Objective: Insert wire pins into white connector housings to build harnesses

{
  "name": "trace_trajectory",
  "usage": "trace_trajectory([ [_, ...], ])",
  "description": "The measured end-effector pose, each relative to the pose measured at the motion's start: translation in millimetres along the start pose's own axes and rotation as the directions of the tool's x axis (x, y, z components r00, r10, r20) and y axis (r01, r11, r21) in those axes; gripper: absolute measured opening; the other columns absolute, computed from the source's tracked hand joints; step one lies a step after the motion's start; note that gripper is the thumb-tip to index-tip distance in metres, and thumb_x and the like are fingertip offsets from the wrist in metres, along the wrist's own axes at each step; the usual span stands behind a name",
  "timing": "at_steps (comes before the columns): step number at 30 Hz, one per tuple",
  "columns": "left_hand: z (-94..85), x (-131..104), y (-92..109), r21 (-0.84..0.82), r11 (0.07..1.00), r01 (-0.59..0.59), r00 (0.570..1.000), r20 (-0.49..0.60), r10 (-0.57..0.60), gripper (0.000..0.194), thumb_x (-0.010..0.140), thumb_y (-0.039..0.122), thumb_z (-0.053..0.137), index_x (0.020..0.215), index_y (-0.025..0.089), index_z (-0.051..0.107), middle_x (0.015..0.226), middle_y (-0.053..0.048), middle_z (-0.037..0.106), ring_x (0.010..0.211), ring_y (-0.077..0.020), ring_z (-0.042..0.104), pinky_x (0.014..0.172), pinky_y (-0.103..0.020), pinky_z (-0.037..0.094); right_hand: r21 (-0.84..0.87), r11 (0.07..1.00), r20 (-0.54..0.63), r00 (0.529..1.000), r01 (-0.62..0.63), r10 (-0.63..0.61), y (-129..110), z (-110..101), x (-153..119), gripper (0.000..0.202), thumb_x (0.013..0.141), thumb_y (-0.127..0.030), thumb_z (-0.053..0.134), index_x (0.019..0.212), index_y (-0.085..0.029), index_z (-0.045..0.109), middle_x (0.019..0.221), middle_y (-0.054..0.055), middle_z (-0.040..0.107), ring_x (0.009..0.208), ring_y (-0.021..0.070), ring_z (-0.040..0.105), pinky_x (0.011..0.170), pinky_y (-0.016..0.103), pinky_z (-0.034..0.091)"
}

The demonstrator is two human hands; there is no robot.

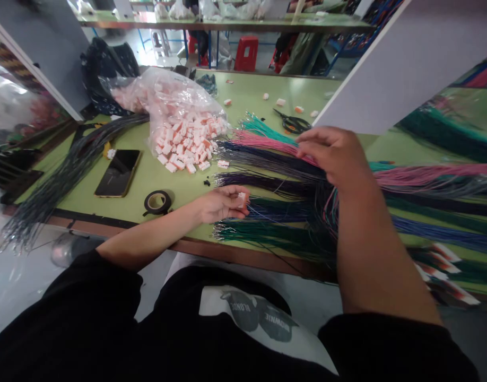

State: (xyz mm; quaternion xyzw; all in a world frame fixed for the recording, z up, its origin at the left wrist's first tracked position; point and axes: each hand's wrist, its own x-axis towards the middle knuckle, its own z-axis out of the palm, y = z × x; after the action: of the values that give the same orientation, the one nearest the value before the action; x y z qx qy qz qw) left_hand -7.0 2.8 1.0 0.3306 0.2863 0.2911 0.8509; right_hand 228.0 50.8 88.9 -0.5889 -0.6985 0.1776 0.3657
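**Plug in left fingers, right hand at the wires**

My left hand (pixel 223 204) is near the front edge of the green counter (pixel 126 208). Its fingers grasp one white-and-orange plug (pixel 242 198), held above the tips of the blue wires (pixel 285 213). A thin wire (pixel 260 214) trails rightward from beside the plug.

My right hand (pixel 333 151) is above the pink wires (pixel 263 140), fingers bent and close together; I cannot tell whether they pinch a wire. Teal wires (pixel 259 126) lie just behind the pink ones, green wires (pixel 263 233) nearest me.

Surroundings: a heap of plugs (pixel 188 143) spills from the mouth of a clear plastic bag (pixel 174 87). Black scissors (pixel 294 124) lie behind my right hand. A roll of black tape (pixel 167 202) sits left of my left hand, with a phone (pixel 118 173) beyond it. Dark grey wires (pixel 78 146) hang over the counter's edge at far left.
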Motion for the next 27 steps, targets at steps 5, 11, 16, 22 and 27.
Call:
trace_trajectory([
  [5,-0.5,-1,0,0.015,1.0,-0.014,1.0,-0.006,0.014,0.022,0.077,0.001,0.061,0.094,0.014,0.056,0.073,0.001,0.063,0.064,-0.0116,0.066,0.063,-0.024,0.051,0.0,0.984,0.347,0.923,0.177,-0.166,-23,30,-26,0.016,0.071,-0.028,0.061,0.081,-0.021,0.072,0.075,0.001,0.071,0.067,0.0144,0.06,0.065,0.027,0.041],
  [11,2.4,-4,1,0.045,0.999,-0.012,0.999,-0.043,0.014,0.02,0.079,0.0,0.058,0.094,0.013,0.055,0.07,-0.001,0.063,0.066,-0.0134,0.066,0.068,-0.026,0.052,0.127,0.928,0.454,0.811,0.35,-0.368,-30,56,-46,0.021,0.077,-0.03,0.055,0.087,-0.023,0.072,0.083,0.0,0.072,0.073,0.0136,0.062,0.067,0.024,0.04],
  [16,3.7,-5,3,0.024,1.0,0.009,0.999,-0.04,-0.008,0.022,0.078,-0.001,0.057,0.095,0.013,0.055,0.072,-0.001,0.065,0.064,-0.0122,0.066,0.065,-0.024,0.051,0.186,0.967,0.487,0.839,0.172,-0.243,-23,49,-49,0.018,0.073,-0.031,0.057,0.075,-0.019,0.07,0.07,0.0,0.069,0.059,0.0108,0.055,0.058,0.023,0.037],
  [22,0.6,-4,2,-0.036,0.999,0.002,1.0,-0.021,-0.002,0.024,0.076,-0.002,0.061,0.094,0.013,0.058,0.072,0.0,0.066,0.066,-0.0131,0.067,0.063,-0.023,0.053,0.085,0.994,0.508,0.855,0.067,-0.101,-19,37,-48,0.013,0.067,-0.028,0.058,0.061,-0.018,0.064,0.054,-0.003,0.059,0.052,0.0099,0.049,0.054,0.023,0.034],
  [27,1.6,-5,2,-0.05,0.999,-0.016,1.0,-0.024,0.015,0.023,0.076,-0.003,0.06,0.093,0.013,0.059,0.071,0.0,0.066,0.064,-0.0125,0.067,0.061,-0.022,0.052,0.048,0.994,0.483,0.869,0.093,-0.105,-22,37,-51,0.012,0.066,-0.027,0.058,0.064,-0.019,0.067,0.046,-0.006,0.046,0.045,0.0071,0.037,0.049,0.023,0.027],
])
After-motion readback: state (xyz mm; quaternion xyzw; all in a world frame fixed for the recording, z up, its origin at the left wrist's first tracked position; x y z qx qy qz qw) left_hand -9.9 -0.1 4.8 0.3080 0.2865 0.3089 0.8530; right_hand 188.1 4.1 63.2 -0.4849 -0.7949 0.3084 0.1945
